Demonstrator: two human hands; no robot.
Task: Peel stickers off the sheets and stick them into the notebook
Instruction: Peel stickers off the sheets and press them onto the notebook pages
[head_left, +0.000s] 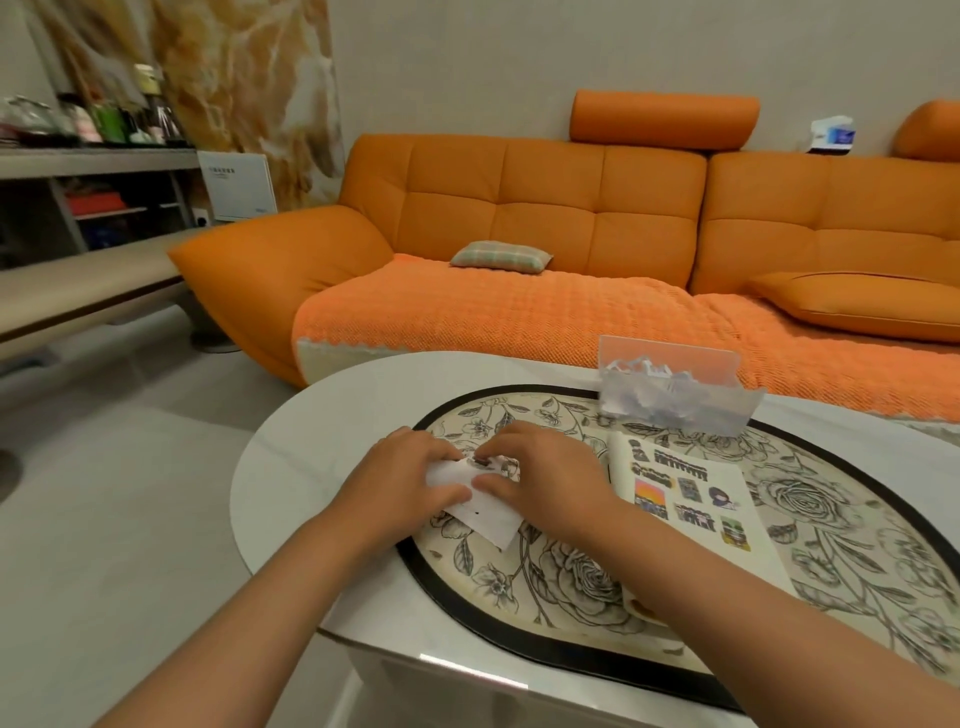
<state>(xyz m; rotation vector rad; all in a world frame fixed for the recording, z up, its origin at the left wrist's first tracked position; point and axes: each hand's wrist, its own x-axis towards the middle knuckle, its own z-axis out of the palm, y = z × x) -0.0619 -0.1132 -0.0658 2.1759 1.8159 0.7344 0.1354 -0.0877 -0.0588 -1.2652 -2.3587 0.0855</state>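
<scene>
A white sticker sheet (485, 512) lies tilted over the floral mat, pinched from both sides. My left hand (402, 475) grips its left edge, and my right hand (545, 475) holds its top right, fingertips at a small dark sticker (481, 461) near the upper edge. To the right, the open notebook (727, 519) lies flat under my right forearm. Its page carries several colourful stickers.
A clear plastic box (675, 400) of loose sticker sheets stands behind the notebook. The oval floral mat (571, 571) covers the white round table (322, 441). An orange sofa (545, 234) runs behind the table, with shelves at far left.
</scene>
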